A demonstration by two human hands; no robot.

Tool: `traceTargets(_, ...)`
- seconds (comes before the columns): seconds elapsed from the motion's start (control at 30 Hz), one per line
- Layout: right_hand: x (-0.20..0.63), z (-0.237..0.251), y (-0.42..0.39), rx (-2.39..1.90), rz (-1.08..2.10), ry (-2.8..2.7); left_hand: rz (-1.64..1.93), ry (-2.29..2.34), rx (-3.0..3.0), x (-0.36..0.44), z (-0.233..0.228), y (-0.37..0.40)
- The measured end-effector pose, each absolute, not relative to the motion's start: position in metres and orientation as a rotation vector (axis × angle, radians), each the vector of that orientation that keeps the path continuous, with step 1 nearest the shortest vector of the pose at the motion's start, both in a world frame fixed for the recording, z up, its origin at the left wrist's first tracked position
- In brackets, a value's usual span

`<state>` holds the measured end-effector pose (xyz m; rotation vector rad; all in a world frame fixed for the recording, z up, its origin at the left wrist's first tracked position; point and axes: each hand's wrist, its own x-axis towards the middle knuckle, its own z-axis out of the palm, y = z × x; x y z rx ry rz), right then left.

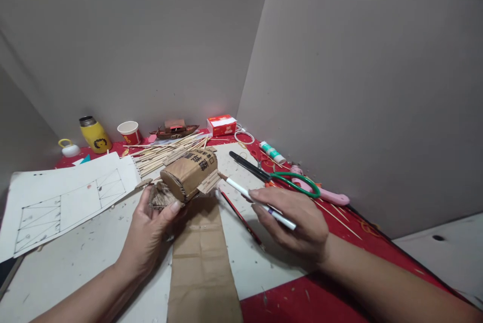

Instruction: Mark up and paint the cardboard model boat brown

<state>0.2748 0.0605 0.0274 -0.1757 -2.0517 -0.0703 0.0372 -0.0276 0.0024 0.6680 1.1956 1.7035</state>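
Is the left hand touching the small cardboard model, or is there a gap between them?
Touching. The head view shows the left hand gripping the cardboard model from below, its thumb pressed against the model's front edge, with no gap visible.

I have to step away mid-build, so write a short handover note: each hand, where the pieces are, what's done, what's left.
Left hand: grips the cardboard model from below, above the brown paper strip.
Right hand: holds a white brush, tip at the model's side.
Nearby: wooden sticks, scissors, glue stick, drawn plan.
Done: the model's curved cardboard cover is on.
Left: whatever the brush applies; not yet visible.
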Motion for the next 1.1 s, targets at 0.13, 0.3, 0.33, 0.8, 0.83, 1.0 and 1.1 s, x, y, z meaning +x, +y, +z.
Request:
traceTargets(0.13,0.275,0.028,0.061,-0.079,-0.061,-2.115,1.646,1.156,0.7,0.036,0.001,-0.028)
traceTargets(0.3,0.275,0.027,0.063,-0.102,-0.06,-2.109,1.658,1.109,0.718,0.035,-0.001,-0.028)
traceTargets(0.33,0.275,0.027,0.064,-0.068,-0.06,-2.134,1.661,1.097,0.712,0.035,-0.001,-0.028)
traceTargets(0.8,0.286,0.04,0.064,-0.205,-0.096,-2.048,1.576,1.065,0.597,0.03,0.009,-0.027)
traceTargets(0.83,0.288,0.042,0.064,-0.21,-0.1,-2.038,1.567,1.063,0.587,0.029,0.01,-0.026)
traceTargets(1.0,0.296,0.043,0.064,-0.253,-0.092,-1.948,1.544,1.053,0.597,0.023,0.014,-0.025)
traceTargets(1.1,0.296,0.043,0.065,-0.259,-0.09,-1.93,1.537,1.052,0.618,0.023,0.015,-0.026)
